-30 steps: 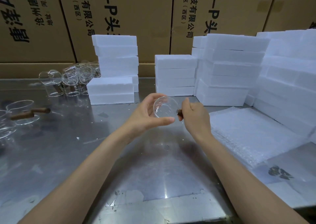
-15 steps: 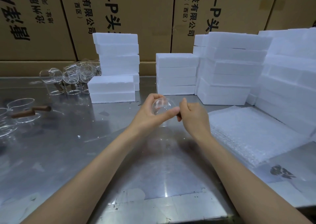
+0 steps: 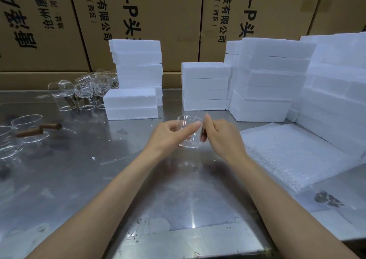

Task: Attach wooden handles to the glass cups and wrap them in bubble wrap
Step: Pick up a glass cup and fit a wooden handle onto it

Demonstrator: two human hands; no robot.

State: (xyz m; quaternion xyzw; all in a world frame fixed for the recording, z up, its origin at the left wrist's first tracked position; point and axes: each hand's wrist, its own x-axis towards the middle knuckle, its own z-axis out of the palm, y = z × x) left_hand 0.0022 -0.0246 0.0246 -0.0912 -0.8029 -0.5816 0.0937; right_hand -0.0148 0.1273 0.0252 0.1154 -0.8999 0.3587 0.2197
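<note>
Both forearms reach forward over the steel worktop [image 3: 79, 179], where the left hand [image 3: 168, 135] curls its fingers [image 3: 191, 127] around one glass cup [image 3: 190, 132] held upright just above the surface. The right hand [image 3: 221, 134] pinches a dark wooden handle [image 3: 203, 135] against the cup's right side. Two cups with wooden handles [image 3: 37, 130] lie at the far left, a stack of bubble wrap [image 3: 293, 155] at right; the empty cups at the back are too clustered to count.

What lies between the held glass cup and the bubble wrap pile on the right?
Nothing visible. The glass cup is held above bare steel table; the bubble wrap lies just beyond the right hand, which holds the wooden handle.
</note>
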